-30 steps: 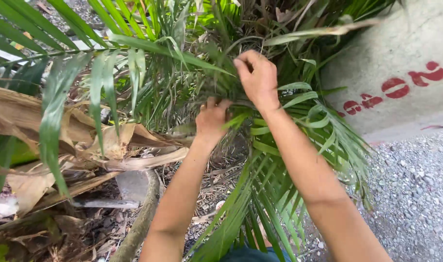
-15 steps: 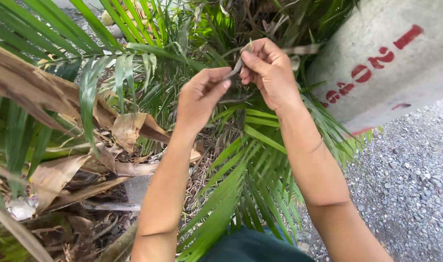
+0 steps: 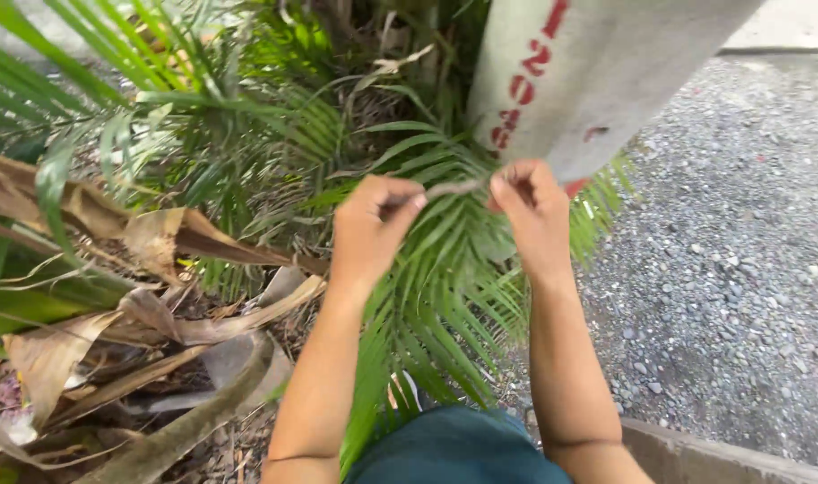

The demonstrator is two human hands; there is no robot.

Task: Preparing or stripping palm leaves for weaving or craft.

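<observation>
Above palm fronds (image 3: 445, 269): left hand (image 3: 368, 229), right hand (image 3: 532, 211) pinching dry strip (image 3: 454, 188), probably leaf.

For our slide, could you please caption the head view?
Left hand and right hand pinch a thin dry strip between them above green palm fronds.

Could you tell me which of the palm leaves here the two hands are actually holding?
The thin dry grey-brown strip, pinched between left hand and right hand; the green fronds hang untouched below.

I observe my left hand (image 3: 370, 224) and right hand (image 3: 532, 208) pinching a dry leaf strip (image 3: 454, 188) taut; concrete post (image 3: 588, 72) at one o'clock.
</observation>
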